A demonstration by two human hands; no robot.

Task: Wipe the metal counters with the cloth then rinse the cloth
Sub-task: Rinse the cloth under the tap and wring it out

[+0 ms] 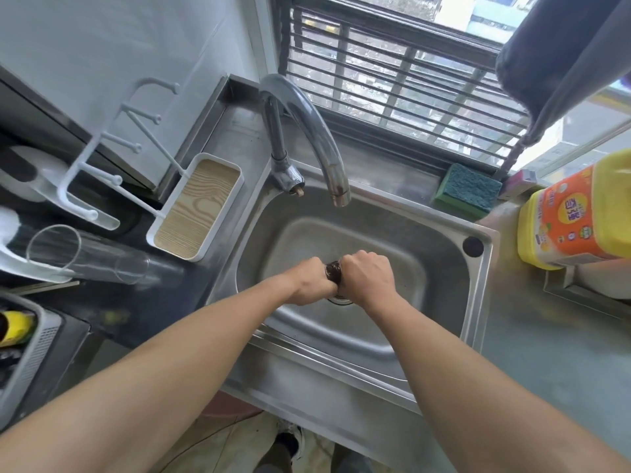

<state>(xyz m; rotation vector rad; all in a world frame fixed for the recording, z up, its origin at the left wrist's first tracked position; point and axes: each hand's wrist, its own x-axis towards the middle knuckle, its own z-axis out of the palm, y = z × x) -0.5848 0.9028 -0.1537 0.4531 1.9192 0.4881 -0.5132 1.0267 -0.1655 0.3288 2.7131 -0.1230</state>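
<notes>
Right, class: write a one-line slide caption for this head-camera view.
Both hands, left hand and right hand, wring a dark cloth over the steel sink, below the faucet.

Steel counter [532,353] carries a yellow bottle [577,216] and sponge [469,191].

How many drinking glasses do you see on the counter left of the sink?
2: a larger glass lying on its side at far left, a smaller glass beside it, nearer the sink. Others may be hidden.

Only the yellow detergent bottle [577,213], sitting right of the sink [478,268], is showing any print, its orange label [570,216] carrying large white characters and small round badges, all too blurred for reading.
</notes>
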